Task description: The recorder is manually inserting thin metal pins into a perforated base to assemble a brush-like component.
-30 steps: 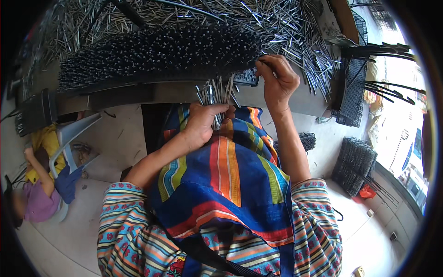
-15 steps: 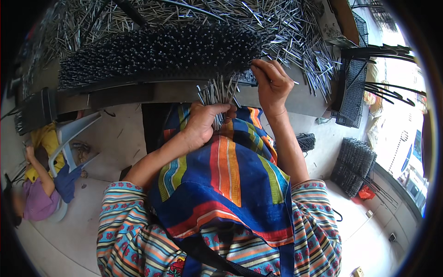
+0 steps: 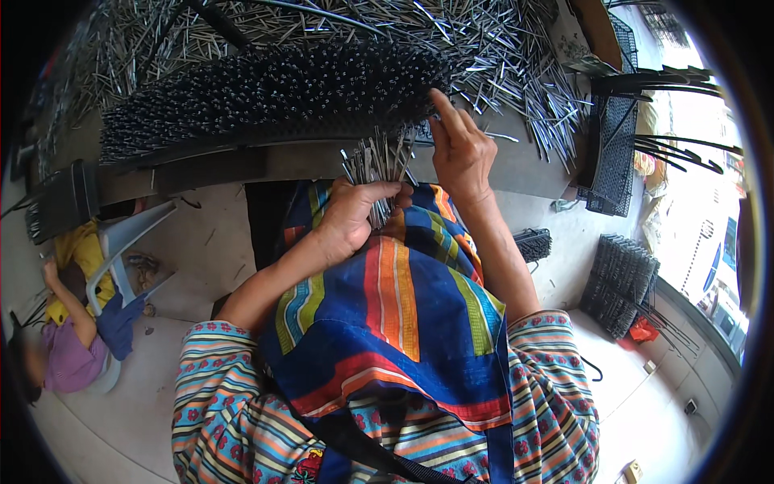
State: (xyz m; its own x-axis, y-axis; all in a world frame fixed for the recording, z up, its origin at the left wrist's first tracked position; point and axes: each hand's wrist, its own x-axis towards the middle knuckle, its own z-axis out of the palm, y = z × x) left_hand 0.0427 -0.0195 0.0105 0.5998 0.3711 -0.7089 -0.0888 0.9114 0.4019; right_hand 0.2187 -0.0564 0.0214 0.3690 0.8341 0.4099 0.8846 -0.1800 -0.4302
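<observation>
Slim, shiny, perhaps metal strips (image 3: 374, 168) in left hand (image 3: 350, 213)

Grey table (image 3: 528, 173) | heaped loose metal strips (image 3: 520, 77) | 1 long black bristled block (image 3: 274, 93), near edge

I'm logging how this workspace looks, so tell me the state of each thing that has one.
Left hand: closed.
Held strips: bunched in that hand, upper ends splayed.
Right hand: fingers partly extended, grip unclear.
Pins: upright, densely packed.
Loose strips: heaped, pointing every way.
Box: open.
Apron: worn.
Black bundles: stacked.
</observation>
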